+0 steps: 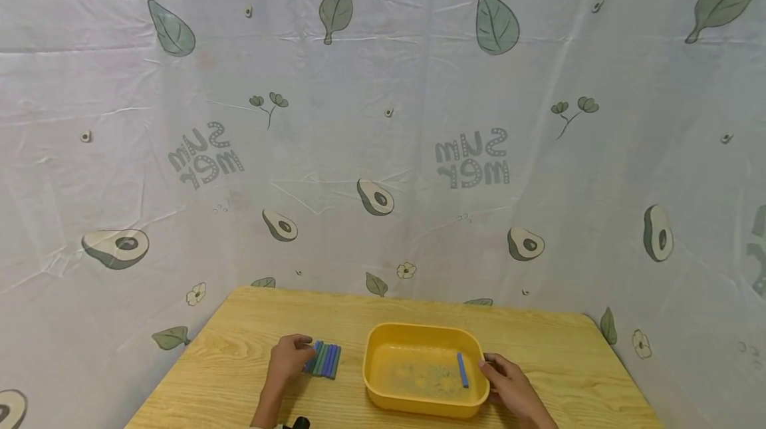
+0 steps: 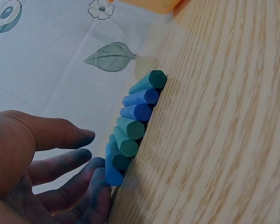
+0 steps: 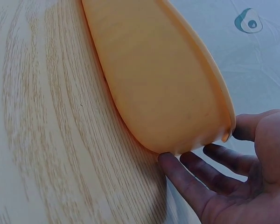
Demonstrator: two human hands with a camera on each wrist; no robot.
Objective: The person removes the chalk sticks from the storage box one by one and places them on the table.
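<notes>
A row of blue, green and violet chalk sticks point(image 1: 326, 360) lies side by side on the wooden table. My left hand point(image 1: 290, 356) is at the row's left end; in the left wrist view its dusty fingertips point(image 2: 99, 163) are right at the end blue chalk stick point(image 2: 114, 175), with thumb and fingers apart. To the right stands a yellow plastic basin point(image 1: 419, 406), holding one blue chalk stick point(image 1: 463, 370) and chalk dust on its floor. My right hand point(image 1: 509, 386) grips the basin's right side, thumb at the rim and fingers against the outer wall.
The light wood table point(image 1: 287, 312) runs back to a hanging sheet point(image 1: 335, 143) printed with avocados and leaves, which also closes off both sides. A small black object point(image 1: 301, 423) shows at the bottom edge, near my left forearm.
</notes>
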